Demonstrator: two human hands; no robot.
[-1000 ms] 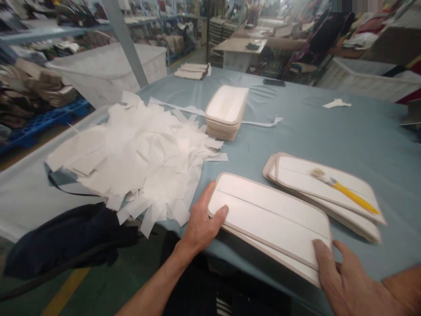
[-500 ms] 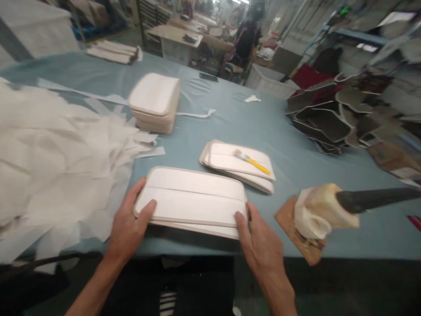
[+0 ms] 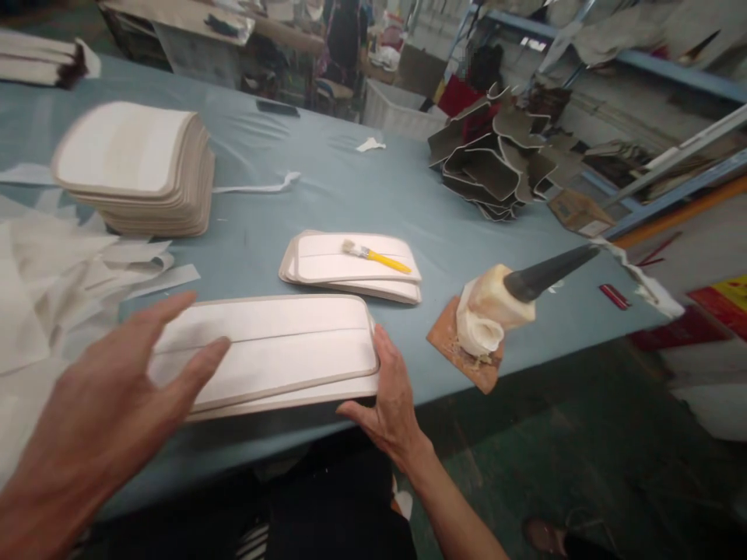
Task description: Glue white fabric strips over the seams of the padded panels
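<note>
Two flat white panels with beige edging (image 3: 292, 342) lie stacked at the table's front edge, the lower one peeking out along the front. My left hand (image 3: 110, 397) is over their left end, thumb and fingers spread; whether it touches them I cannot tell. Against their right end rests my right hand (image 3: 394, 397), fingers along the edge and thumb stretched out apart below. Behind lies a small pile of similar panels (image 3: 355, 268), with a yellow-handled paintbrush (image 3: 379, 258) on top.
A tall stack of white pads (image 3: 134, 163) stands back left, near loose white fabric pieces (image 3: 29, 288). To the right, a dark-handled tool with a pale, crusted head (image 3: 496, 303) rests on a brown board (image 3: 440, 334). Dark curved pieces (image 3: 490, 163) are heaped behind.
My left hand has loosened from the panels' left end and spread its fingers. My right thumb has come off the top panel. The view has swung to the right.
</note>
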